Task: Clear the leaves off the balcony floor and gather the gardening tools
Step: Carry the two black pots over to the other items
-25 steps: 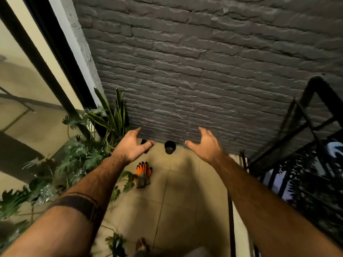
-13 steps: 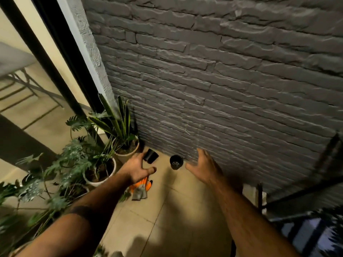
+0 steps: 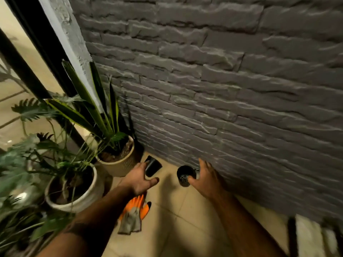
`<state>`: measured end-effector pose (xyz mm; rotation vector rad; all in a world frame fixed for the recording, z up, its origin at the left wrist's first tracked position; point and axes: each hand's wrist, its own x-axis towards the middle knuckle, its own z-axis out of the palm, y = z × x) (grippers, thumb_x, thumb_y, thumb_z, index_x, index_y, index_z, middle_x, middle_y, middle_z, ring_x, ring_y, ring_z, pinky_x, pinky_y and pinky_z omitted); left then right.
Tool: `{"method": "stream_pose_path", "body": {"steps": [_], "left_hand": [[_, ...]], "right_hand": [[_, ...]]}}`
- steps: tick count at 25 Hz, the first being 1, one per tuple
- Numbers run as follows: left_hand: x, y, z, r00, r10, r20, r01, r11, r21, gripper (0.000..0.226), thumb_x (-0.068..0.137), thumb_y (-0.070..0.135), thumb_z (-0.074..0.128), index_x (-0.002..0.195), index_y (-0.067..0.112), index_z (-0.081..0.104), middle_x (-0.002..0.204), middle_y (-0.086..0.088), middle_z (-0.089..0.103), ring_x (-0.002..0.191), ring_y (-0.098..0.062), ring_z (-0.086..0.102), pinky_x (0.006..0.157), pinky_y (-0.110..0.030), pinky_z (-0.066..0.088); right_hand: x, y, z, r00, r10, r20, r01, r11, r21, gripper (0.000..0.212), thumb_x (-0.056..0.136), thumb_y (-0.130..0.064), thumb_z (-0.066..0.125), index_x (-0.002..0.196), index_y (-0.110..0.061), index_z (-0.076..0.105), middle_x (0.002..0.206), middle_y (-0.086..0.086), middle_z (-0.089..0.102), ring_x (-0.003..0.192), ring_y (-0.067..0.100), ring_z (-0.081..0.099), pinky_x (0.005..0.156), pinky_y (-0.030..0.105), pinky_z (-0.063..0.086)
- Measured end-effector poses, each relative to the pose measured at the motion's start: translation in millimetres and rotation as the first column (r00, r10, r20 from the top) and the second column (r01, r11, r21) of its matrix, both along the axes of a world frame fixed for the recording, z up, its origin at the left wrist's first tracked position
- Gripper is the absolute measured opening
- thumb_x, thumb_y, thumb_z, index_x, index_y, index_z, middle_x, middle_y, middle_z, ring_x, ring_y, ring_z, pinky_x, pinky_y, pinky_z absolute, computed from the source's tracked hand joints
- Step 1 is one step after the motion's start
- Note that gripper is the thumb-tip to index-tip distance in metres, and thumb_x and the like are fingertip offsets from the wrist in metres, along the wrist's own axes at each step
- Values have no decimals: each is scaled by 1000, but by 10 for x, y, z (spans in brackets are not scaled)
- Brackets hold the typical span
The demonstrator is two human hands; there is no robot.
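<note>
I take the grey brick wall (image 3: 232,93) as my landmark, since everything in play sits at its foot. Below it the tiled balcony floor (image 3: 172,225) runs toward me, and where the wall meets the glass door stand two cream planters, the ribbed one (image 3: 120,164) hard against the wall's base and the smooth one (image 3: 74,199) further out from it.

My left hand (image 3: 139,180) is spread wide and empty, fingers reaching toward the tipped black pot (image 3: 153,166) that lies on its side just off the wall, beside the ribbed planter. My right hand (image 3: 206,179) is also open and holds nothing; it hovers at the upright black pot (image 3: 184,175), which stands close to the wall with dark soil or grit inside. Whether the thumb already touches its rim I cannot tell.

To do this well, I judge each hand should close around a pot's body rather than pinch the thin rim, keeping the upright one level so nothing spills onto the floor. The orange-and-grey gloves (image 3: 132,216) lie further from the wall, partly under my left forearm, and want collecting afterwards. No loose leaves are clearly visible on the tiles
</note>
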<state>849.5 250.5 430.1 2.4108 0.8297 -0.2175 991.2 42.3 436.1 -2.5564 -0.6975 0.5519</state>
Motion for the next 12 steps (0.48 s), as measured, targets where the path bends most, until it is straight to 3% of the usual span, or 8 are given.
{"method": "stream_pose_path", "body": {"steps": [6, 12], "left_hand": [[540, 663, -1890, 999, -37, -6, 38, 997, 69, 89, 83, 52, 69, 154, 15, 31, 150, -8, 41, 131, -23, 47, 106, -26, 37], [1003, 1277, -3073, 996, -93, 3, 91, 982, 168, 93, 86, 48, 69, 158, 14, 21, 157, -9, 32, 139, -26, 40, 112, -28, 31]], "right_hand": [[452, 464, -1844, 997, 42, 65, -37, 996, -81, 84, 91, -46, 61, 159, -18, 20, 162, 3, 31, 144, 25, 36, 112, 37, 35], [752, 811, -3086, 989, 82, 127, -66, 990, -123, 84, 90, -48, 61, 158, -20, 22, 161, 2, 33, 140, 24, 43, 112, 35, 38]]}}
